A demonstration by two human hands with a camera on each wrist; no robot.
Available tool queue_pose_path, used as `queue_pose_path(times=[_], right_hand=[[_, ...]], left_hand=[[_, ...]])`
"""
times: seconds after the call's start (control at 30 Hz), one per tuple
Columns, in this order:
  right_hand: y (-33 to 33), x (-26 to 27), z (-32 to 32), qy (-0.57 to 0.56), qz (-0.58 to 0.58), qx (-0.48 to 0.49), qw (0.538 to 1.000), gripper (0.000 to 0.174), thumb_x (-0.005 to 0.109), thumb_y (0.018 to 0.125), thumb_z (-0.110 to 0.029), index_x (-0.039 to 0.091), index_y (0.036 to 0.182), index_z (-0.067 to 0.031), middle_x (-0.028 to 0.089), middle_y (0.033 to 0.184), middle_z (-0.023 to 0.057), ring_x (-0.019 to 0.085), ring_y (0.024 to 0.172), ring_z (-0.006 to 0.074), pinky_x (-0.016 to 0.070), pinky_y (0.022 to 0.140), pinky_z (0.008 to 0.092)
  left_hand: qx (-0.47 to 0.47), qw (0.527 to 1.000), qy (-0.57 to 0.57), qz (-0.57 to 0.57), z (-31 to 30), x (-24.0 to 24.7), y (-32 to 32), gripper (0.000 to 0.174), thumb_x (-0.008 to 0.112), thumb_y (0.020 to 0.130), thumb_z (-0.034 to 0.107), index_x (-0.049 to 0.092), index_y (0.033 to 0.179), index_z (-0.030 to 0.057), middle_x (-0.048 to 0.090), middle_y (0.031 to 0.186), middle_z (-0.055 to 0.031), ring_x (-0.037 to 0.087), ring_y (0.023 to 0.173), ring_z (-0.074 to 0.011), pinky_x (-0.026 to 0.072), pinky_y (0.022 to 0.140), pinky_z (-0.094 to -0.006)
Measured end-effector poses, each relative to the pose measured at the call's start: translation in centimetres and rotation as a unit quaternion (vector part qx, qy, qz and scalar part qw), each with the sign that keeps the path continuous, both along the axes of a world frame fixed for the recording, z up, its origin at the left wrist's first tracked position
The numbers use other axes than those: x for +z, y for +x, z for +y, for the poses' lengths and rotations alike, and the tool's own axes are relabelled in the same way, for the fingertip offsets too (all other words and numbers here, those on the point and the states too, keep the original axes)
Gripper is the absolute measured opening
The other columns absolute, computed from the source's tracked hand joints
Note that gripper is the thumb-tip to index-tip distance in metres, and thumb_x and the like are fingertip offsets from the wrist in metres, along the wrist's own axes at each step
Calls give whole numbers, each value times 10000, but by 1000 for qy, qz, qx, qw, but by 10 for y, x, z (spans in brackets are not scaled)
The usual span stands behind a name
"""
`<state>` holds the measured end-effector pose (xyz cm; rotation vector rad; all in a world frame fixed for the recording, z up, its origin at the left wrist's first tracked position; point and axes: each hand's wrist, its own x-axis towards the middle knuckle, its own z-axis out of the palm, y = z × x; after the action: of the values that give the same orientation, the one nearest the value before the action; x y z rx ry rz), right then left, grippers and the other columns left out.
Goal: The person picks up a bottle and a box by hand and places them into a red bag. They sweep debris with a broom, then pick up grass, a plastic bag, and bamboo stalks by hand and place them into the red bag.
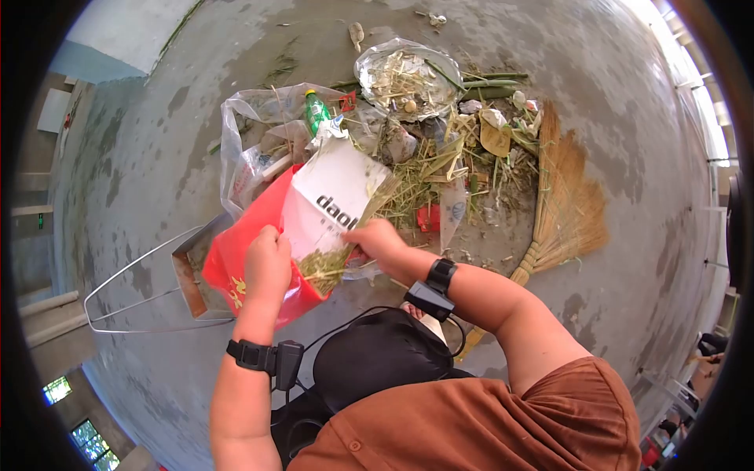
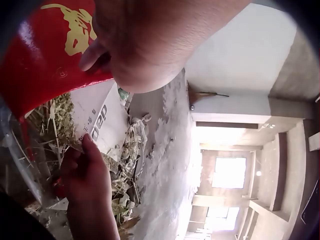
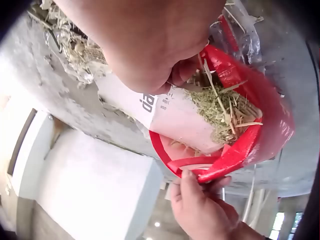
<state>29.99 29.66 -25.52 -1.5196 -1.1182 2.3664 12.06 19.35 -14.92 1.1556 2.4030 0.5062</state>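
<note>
The red plastic bag (image 1: 255,220), with gold writing on its side, is held in front of the seated or crouching person, above the concrete floor (image 1: 640,259); whether its bottom rests there, I cannot tell. A white printed board (image 1: 338,184) slants into the mouth of the bag, and loose chopped plant litter (image 3: 217,107) lies against it, inside the rim.

The left hand (image 1: 269,263) has its fingers curled and pinches the bag's rim. The right hand (image 1: 381,242) pinches the side edge of the board with bent fingers; whether they also catch the rim, I cannot tell.

By my judgement, the bag is light, soft and rather slippery, so its mouth easily folds inward; the rim is the best place to hold, at two opposite sides. The board seems light and fairly stiff, good to take by its edges, kept tilted because the dry litter slides off it.

Just left of the bag is what looks like a dustpan (image 1: 191,282) with a wire handle. Beyond the bag lie a clear plastic bag (image 1: 233,118) and a green bottle (image 1: 316,112). To its right is a heap of straw (image 1: 412,184), and farther right, a straw broom (image 1: 573,192).
</note>
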Motion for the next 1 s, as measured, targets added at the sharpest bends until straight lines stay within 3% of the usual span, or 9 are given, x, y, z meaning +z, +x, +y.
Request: queue_pose_path(times=[0.03, 0.1, 0.2, 0.37, 0.43, 0.57, 0.83, 0.93, 1.0], right_hand=[[-4, -3, -6, 27, -28, 54, 998, 190, 759, 856, -138, 703, 905, 37, 664, 746, 69, 594, 576, 148, 460, 470, 299], [-17, -9, -18, 40, -37, 54, 997, 185, 754, 847, -126, 716, 918, 41, 671, 743, 58, 589, 579, 140, 457, 491, 309], [-40, -24, -12, 82, -9, 29, 996, 222, 776, 814, -171, 729, 962, -12, 697, 759, 82, 639, 610, 175, 503, 553, 349], [-60, 11, -9, 163, -29, 114, 980, 226, 772, 821, -175, 708, 944, 4, 696, 740, 112, 675, 620, 208, 524, 554, 357], [-68, 12, 3, 111, -23, 74, 991, 169, 759, 841, -128, 669, 826, 15, 663, 671, 75, 615, 532, 166, 475, 483, 322], [-75, 23, 36, 50, 27, 0, 998, 126, 731, 871, -102, 680, 921, 2, 653, 701, 49, 608, 556, 138, 503, 502, 300], [-71, 24, -13, 63, 33, 47, 996, 148, 693, 950, -134, 670, 1010, 0, 674, 754, 39, 625, 594, 117, 518, 522, 283], [-82, 33, -15, 3, 74, 48, 996, 170, 704, 945, -148, 667, 1015, 2, 686, 729, 45, 656, 611, 121, 526, 519, 296], [-94, 34, -11, 117, 52, 58, 990, 301, 709, 938, -288, 689, 922, 12, 684, 653, 119, 721, 656, 225, 571, 588, 349]], left_hand=[[-1, 1000, 0, -1, 0, 4, 3, 188, 572, 926, 138, 567, 856, -36, 640, 849, -286, 625, 849, -481, 481, 765, -546], [-45, 997, -25, 55, -2, 13, 12, 182, 573, 927, 134, 561, 852, -31, 639, 847, -283, 624, 839, -482, 479, 743, -546], [-52, 998, -22, 38, -5, 11, 13, 183, 577, 924, 137, 558, 848, -29, 640, 839, -280, 624, 825, -482, 478, 732, -547], [-58, 996, -35, 63, -7, 14, 11, 179, 584, 904, 136, 554, 839, -28, 643, 845, -282, 627, 840, -481, 488, 744, -543], [-50, 996, -43, 65, -6, 17, 8, 172, 587, 889, 131, 554, 836, -29, 644, 855, -286, 629, 855, -479, 494, 756, -540], [-16, 988, -106, 109, -10, 16, 4, 138, 562, 845, 75, 537, 906, -46, 648, 906, -307, 631, 910, -485, 486, 819, -554], [47, 991, -107, 68, -16, 21, 2, 193, 567, 839, 57, 528, 999, -45, 660, 962, -311, 639, 951, -485, 491, 854, -546], [24, 994, -89, 58, -21, 11, 6, 217, 590, 817, 67, 480, 990, -4, 631, 880, -271, 623, 884, -475, 482, 781, -516], [37, 993, -96, 59, -23, 13, 4, 215, 596, 814, 70, 486, 982, -8, 629, 865, -263, 628, 868, -459, 484, 773, -507]])
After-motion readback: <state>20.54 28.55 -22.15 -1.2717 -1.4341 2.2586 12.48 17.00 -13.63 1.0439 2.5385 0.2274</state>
